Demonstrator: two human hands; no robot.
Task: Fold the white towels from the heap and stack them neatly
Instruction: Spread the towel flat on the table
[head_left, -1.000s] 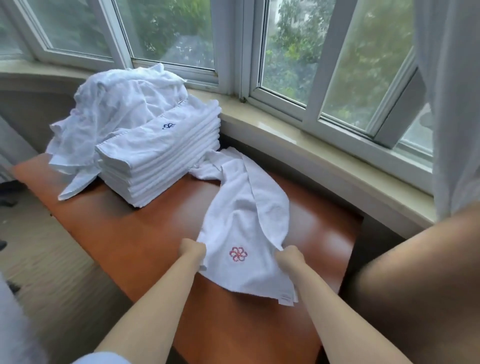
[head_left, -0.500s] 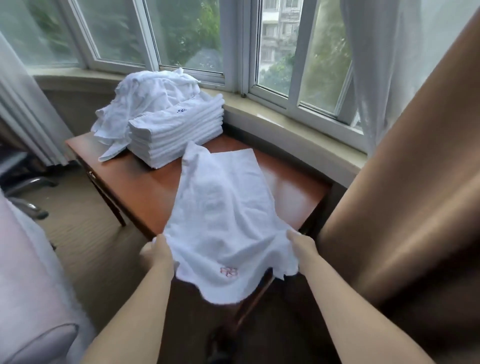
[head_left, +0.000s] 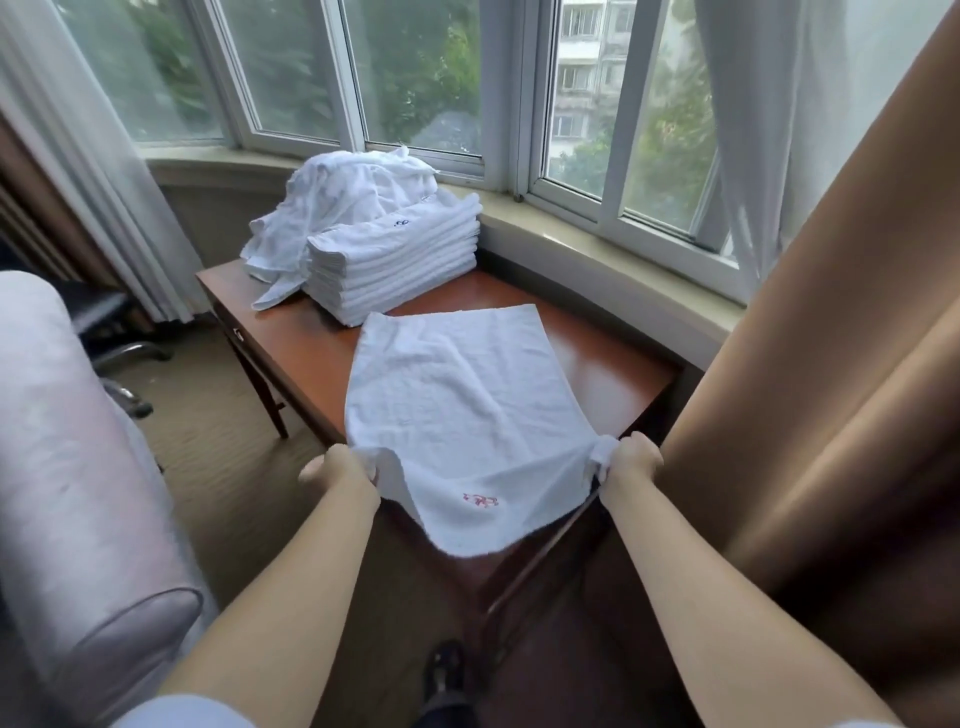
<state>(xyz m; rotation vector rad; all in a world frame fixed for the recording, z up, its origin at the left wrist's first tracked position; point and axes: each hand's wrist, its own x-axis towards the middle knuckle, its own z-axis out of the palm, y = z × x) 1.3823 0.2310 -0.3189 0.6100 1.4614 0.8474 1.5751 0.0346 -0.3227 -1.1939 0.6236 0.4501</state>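
Towel (head_left: 467, 410) spread flat on the counter (head_left: 597, 358), both hands' fingers pinching its near corners, awaits folding toward the stack (head_left: 395, 270).

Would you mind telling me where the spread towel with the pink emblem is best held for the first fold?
By its two near corners, from the near side, roughly where the left hand and right hand already pinch the spread towel. Its far half lies flat on the table, the near edge overhangs, so lifting those corners forward probably folds it cleanly.
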